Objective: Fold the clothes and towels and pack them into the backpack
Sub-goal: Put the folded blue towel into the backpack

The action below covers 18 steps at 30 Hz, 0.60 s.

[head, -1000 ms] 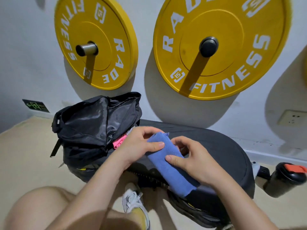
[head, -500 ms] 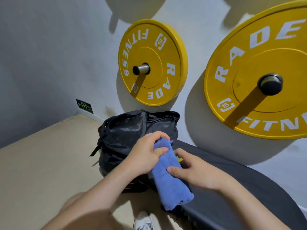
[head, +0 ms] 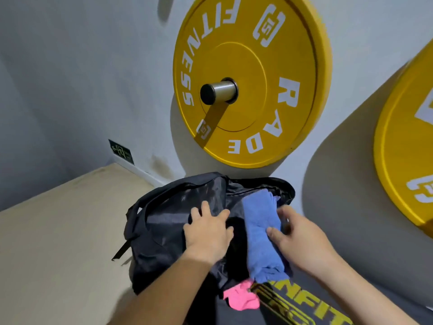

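Left hand (head: 207, 233) flat on backpack (head: 164, 221); right hand (head: 302, 238) seemingly pinching towel (head: 261, 233)

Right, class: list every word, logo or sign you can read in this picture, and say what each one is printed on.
"RADE FITNESS": white letters round the yellow weight plate on the wall.
"15": inside the white logo on that plate, printed twice.
"NFIT": yellow letters on the dark bench pad, partly cut off.
Second yellow plate at the right edge: only fragments of white letters, unreadable.
Small green sign low on the wall: too small to read.
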### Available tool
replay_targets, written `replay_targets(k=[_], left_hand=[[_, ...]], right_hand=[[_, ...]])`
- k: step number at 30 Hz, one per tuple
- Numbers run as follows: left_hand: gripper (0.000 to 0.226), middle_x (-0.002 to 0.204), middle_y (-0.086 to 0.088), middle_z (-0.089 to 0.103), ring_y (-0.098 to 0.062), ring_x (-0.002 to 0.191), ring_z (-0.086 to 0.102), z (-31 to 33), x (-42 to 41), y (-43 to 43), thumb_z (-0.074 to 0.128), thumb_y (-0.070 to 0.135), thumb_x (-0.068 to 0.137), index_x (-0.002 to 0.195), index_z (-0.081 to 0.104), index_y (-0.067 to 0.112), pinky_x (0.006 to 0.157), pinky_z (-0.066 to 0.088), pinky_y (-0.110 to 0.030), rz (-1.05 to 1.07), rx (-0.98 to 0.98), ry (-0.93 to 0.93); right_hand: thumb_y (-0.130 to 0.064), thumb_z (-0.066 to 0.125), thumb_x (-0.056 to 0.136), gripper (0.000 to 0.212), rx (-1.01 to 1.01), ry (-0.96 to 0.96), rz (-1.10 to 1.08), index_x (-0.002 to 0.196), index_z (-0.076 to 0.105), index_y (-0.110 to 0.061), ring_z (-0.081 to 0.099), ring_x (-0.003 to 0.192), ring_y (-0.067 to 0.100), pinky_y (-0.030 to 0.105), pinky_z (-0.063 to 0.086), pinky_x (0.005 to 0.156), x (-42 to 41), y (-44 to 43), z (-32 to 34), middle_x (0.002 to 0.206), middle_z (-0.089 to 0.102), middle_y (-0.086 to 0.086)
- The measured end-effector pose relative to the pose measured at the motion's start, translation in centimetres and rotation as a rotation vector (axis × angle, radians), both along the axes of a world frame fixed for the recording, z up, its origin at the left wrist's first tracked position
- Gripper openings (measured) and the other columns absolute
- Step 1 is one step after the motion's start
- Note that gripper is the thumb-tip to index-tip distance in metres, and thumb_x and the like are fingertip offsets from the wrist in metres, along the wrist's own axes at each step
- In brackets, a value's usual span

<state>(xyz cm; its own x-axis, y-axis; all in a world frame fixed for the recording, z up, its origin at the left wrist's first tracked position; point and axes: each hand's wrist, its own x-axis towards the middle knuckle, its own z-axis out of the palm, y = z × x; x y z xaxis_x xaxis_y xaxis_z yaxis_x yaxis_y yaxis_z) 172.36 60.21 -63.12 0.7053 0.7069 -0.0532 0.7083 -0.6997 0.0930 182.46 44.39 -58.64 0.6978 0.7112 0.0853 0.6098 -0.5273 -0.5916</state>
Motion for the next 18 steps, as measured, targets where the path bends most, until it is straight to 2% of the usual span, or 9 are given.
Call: replay_targets(k=[3,5,7,9,11,13,16,18], left_hand=[[0.059,0.150,-0.013,0.011,-0.038,0.129,0.025,-1.3,2.3,1.6,0.047,0.041,0.094,0.145,0.018,0.044,0.090,0.043,-0.042,-0.002,0.059,0.152],[0.062,0.143,-0.017,0.024,-0.038,0.121,0.039,-0.8,3.2,2.6,0.048,0.028,0.093,0.146,0.017,0.043,0.086,0.043,-0.038,-0.020,0.012,0.195],[0.060,0.131,-0.014,0.046,-0.035,0.111,0.052,0.4,2.9,3.9,0.045,0.017,0.091,0.143,0.027,0.041,0.084,0.045,-0.038,-0.031,-0.041,0.092],[0.054,0.118,-0.007,0.063,-0.031,0.107,0.058,2.1,1.5,5.5,0.042,0.013,0.089,0.135,0.044,0.041,0.086,0.048,-0.037,-0.004,-0.035,-0.059],[0.050,0.123,0.000,0.064,-0.027,0.112,0.057,3.6,-0.1,6.5,0.042,0.014,0.089,0.128,0.053,0.043,0.092,0.046,-0.034,0.074,-0.021,-0.188],[0.050,0.127,0.004,0.063,-0.024,0.111,0.058,4.4,-0.9,6.6,0.045,0.015,0.089,0.126,0.056,0.046,0.094,0.043,-0.031,0.112,-0.028,-0.294],[0.048,0.116,0.007,0.068,-0.019,0.098,0.061,4.2,-1.4,6.2,0.045,0.017,0.087,0.124,0.058,0.047,0.084,0.044,-0.027,0.081,-0.064,-0.353],[0.048,0.101,0.006,0.070,-0.014,0.082,0.058,3.7,-1.4,6.3,0.044,0.018,0.088,0.123,0.057,0.049,0.070,0.041,-0.023,0.114,-0.100,-0.378]], right_hand=[[-0.036,0.053,0.093,0.019,-0.022,-0.153,-0.003,0.105,0.043,-0.025,0.058,0.089,0.027,0.034,0.041,0.064,2.1,4.0,-0.8,0.083,0.054,-0.006],[-0.035,0.052,0.093,0.020,-0.061,-0.169,0.002,0.105,0.041,-0.024,0.058,0.092,0.028,0.034,0.038,0.063,3.0,6.3,-2.1,0.085,0.052,-0.003],[-0.033,0.051,0.091,0.020,-0.129,-0.185,0.005,0.105,0.041,-0.022,0.059,0.095,0.030,0.034,0.038,0.064,3.8,7.7,-3.8,0.093,0.058,0.002],[-0.031,0.051,0.090,0.025,-0.268,-0.218,-0.004,0.111,0.043,-0.020,0.060,0.097,0.030,0.033,0.038,0.065,4.5,7.9,-5.7,0.103,0.061,0.006],[-0.028,0.052,0.089,0.032,-0.402,-0.245,-0.011,0.118,0.044,-0.019,0.061,0.099,0.029,0.032,0.038,0.066,4.9,7.4,-7.4,0.108,0.063,0.006],[-0.027,0.051,0.089,0.032,-0.452,-0.274,-0.010,0.120,0.045,-0.019,0.062,0.100,0.028,0.031,0.038,0.066,5.0,6.9,-8.1,0.110,0.063,0.005],[-0.031,0.053,0.088,0.029,-0.415,-0.297,0.023,0.115,0.048,-0.021,0.061,0.092,0.027,0.030,0.038,0.064,4.9,7.5,-7.3,0.104,0.064,0.003],[-0.033,0.057,0.086,0.021,-0.301,-0.154,0.002,0.103,0.052,-0.022,0.058,0.084,0.026,0.030,0.039,0.063,5.1,8.7,-6.3,0.094,0.063,0.001]])
